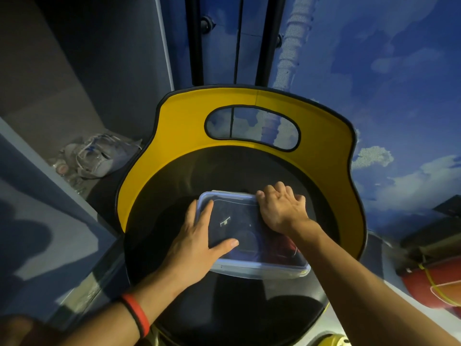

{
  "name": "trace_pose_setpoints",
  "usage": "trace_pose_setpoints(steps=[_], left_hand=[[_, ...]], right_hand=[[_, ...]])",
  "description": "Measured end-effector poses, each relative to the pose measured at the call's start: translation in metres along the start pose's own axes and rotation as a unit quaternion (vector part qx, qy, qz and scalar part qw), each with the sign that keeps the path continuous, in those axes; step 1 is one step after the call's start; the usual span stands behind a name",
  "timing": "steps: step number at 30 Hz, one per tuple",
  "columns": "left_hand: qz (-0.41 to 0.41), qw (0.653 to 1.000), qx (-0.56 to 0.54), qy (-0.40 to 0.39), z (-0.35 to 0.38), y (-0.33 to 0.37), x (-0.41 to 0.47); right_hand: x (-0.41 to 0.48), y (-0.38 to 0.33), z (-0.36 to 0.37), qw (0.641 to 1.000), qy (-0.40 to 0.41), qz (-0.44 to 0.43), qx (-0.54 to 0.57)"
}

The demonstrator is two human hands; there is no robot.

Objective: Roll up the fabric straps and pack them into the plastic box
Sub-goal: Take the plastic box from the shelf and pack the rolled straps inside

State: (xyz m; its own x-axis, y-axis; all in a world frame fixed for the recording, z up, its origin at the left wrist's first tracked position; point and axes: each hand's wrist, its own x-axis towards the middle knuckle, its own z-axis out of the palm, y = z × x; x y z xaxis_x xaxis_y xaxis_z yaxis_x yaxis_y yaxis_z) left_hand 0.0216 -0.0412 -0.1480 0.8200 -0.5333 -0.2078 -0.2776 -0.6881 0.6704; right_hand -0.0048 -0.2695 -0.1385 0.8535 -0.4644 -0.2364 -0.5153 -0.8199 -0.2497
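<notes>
A clear plastic box [259,268] with a bluish lid sits on the black seat of a yellow-backed chair [189,126]. Through the lid I make out dark and red fabric straps [282,248] inside. My left hand [197,240] lies flat on the lid's left side, fingers straight and thumb spread across the lid. My right hand [282,208] presses on the far right corner of the lid, its fingers bent over the far edge.
A crumpled plastic bag with bottles [97,158] lies on the floor left of the chair. A red object with a yellow cord [434,283] lies at the right. Blue cloud-patterned carpet surrounds the chair, with a grey partition at left.
</notes>
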Motion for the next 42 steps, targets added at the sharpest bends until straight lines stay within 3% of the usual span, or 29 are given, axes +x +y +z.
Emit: trace_pose_setpoints(steps=[11, 24, 28, 34, 39, 42], left_hand=[[0.005, 1.000, 0.014, 0.003, 0.002, -0.001, 0.005], [-0.004, 1.000, 0.003, -0.016, -0.002, 0.001, 0.001], [-0.004, 1.000, 0.006, -0.015, 0.000, 0.002, 0.002], [0.003, 1.000, 0.017, 0.003, 0.003, -0.003, 0.003], [0.034, 0.988, 0.153, 0.007, 0.006, -0.001, -0.003], [0.050, 0.986, 0.153, -0.032, 0.003, -0.001, -0.005]], right_hand=[[0.009, -0.026, 0.004, 0.997, -0.040, -0.063, -0.015], [0.007, -0.025, -0.004, 0.992, 0.026, -0.101, -0.073], [0.004, -0.016, -0.002, 0.994, 0.033, -0.075, -0.070], [-0.025, 0.009, -0.002, 0.997, 0.041, 0.058, 0.003], [-0.041, 0.018, 0.011, 0.991, 0.074, 0.062, 0.087], [-0.038, 0.018, 0.009, 0.989, 0.067, 0.074, 0.106]])
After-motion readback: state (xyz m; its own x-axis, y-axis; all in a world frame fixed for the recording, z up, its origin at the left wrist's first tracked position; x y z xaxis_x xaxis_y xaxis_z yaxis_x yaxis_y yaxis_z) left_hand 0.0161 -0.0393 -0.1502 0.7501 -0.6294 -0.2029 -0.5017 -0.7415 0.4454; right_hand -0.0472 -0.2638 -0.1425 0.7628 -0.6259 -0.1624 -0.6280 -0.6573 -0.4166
